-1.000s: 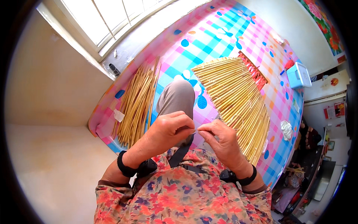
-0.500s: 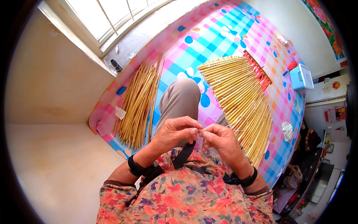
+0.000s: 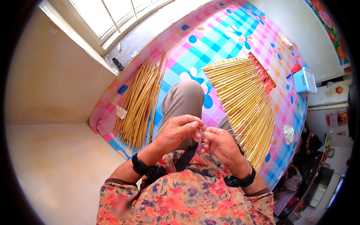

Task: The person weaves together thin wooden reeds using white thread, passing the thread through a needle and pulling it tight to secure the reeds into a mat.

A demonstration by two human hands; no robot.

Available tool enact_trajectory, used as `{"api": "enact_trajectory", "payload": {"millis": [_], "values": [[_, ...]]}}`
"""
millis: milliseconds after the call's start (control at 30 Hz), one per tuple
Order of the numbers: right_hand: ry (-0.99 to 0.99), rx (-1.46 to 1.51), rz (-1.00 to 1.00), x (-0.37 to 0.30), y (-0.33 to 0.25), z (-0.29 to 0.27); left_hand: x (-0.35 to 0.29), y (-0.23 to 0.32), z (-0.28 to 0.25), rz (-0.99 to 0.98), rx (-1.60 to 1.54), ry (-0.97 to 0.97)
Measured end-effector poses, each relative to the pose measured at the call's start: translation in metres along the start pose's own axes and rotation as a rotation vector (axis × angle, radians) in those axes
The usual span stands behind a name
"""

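Thread (image 3: 240, 134): loops twd 3 o'clock over stalk fan (image 3: 240, 99), R hand (image 3: 222, 142) nearer
R grip: pinching thread
L hand (image 3: 175, 131): fingertips closed, contents unclear

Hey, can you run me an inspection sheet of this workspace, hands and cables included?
Surface: checked, flowered cloth, pink, blue and white.
Job's things: loose sticks piled on the left; fan-shaped stick mat on the right; pale thread looping in front of the mat.
Clutter: crumpled white item, blue box with pale lid, white scrap at the sticks.
Hands: right hand pinches the thread; left hand has its fingertips beside the right's, hold unclear.
Cables: thin white cord-like loop on the windowsill; too small to identify.
Surroundings: barred window upper left, plain wall lower left.
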State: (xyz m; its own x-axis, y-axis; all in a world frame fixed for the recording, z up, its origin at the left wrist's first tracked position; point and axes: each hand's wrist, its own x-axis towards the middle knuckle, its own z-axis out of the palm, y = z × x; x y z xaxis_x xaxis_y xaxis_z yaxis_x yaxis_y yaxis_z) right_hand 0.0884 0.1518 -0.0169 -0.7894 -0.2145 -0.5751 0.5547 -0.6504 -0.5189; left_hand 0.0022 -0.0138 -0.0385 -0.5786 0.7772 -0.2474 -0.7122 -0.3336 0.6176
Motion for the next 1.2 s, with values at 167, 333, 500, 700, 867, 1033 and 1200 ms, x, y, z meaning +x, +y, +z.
{"api": "enact_trajectory", "payload": {"millis": [167,333,500,700,867,1033,1200], "values": [[-0.004,0.053,0.031,0.003,0.0,-0.001,0.008,-0.004,-0.005,-0.017,0.06,0.012],[0.041,-0.009,0.028,0.005,0.0,-0.006,0.016,-0.006,-0.009,-0.078,0.04,0.07],[0.072,-0.036,0.012,0.006,0.001,-0.007,0.019,-0.008,-0.013,-0.125,0.026,0.095],[0.076,-0.041,0.009,0.009,0.003,-0.009,0.02,-0.008,-0.015,-0.134,0.017,0.087],[0.069,-0.049,0.009,0.009,0.003,-0.009,0.02,-0.009,-0.015,-0.137,0.021,0.094],[0.067,-0.05,0.009,0.009,0.003,-0.01,0.021,-0.009,-0.015,-0.143,0.029,0.105],[0.085,-0.131,-0.015,0.008,0.004,-0.012,0.021,-0.009,-0.015,-0.146,0.047,0.107]]}}
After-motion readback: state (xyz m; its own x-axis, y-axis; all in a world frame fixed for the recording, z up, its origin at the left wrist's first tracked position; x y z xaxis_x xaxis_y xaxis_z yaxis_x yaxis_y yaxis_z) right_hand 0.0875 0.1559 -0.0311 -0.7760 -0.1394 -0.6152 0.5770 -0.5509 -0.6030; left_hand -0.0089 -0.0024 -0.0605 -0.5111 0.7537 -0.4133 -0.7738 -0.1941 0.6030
